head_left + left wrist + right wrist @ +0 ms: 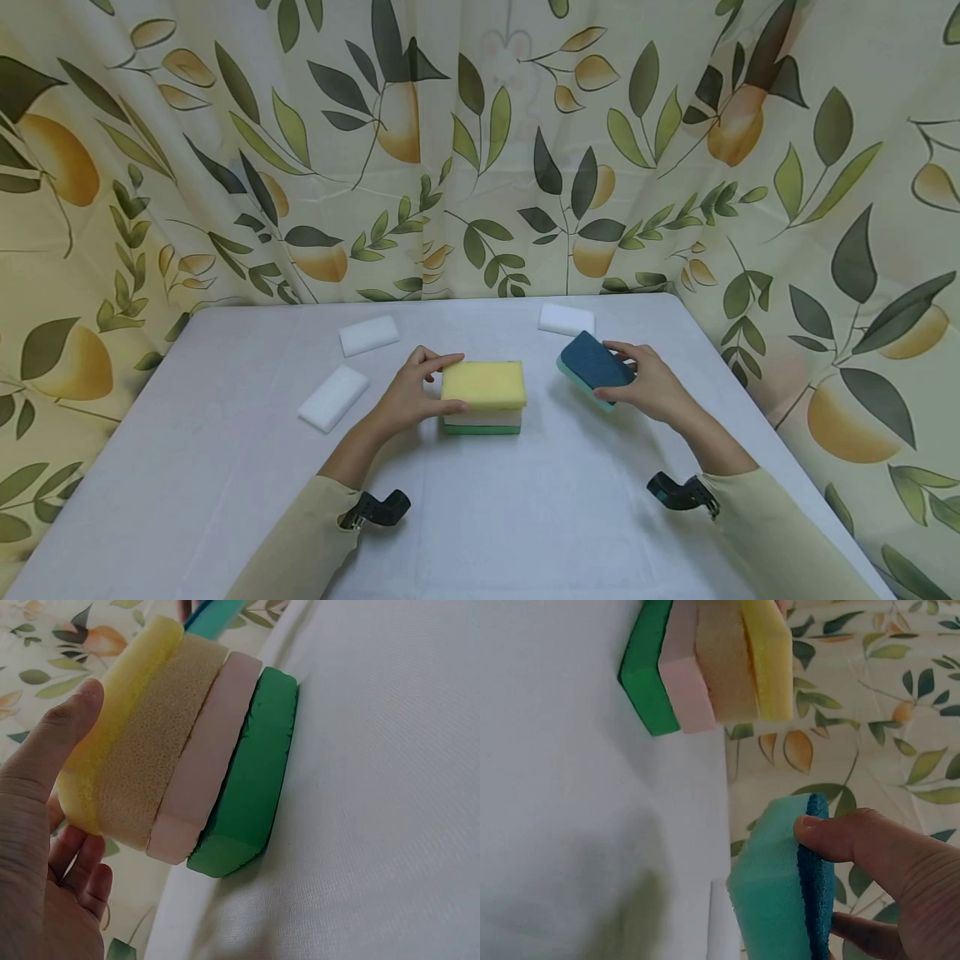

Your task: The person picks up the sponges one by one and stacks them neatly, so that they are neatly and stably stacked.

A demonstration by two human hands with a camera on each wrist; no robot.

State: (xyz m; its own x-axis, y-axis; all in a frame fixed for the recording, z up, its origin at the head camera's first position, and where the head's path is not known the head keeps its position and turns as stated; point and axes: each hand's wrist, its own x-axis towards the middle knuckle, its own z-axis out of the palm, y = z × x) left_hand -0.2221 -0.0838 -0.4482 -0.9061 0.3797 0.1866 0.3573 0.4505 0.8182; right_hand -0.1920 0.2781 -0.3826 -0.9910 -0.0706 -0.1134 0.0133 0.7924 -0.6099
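Note:
A stack stands mid-table, layered from the top as a yellow sponge [483,383], a tan porous layer [161,727], a pink layer [206,757] and a green layer [251,772] on the cloth. My left hand [414,385] grips the left end of the yellow sponge, thumb on the near side and fingers on the far side. To the right of the stack, my right hand [651,385] holds a tilted sponge, dark blue on top and turquoise below [597,367], between thumb and fingers. It is raised above the table, apart from the stack.
Two white blocks [369,335] lie to the left of the stack, the nearer white block [333,398] set at an angle. Another white block [566,319] is at the back right, behind the raised sponge. A patterned curtain [495,167] hangs behind the white-covered table [510,517].

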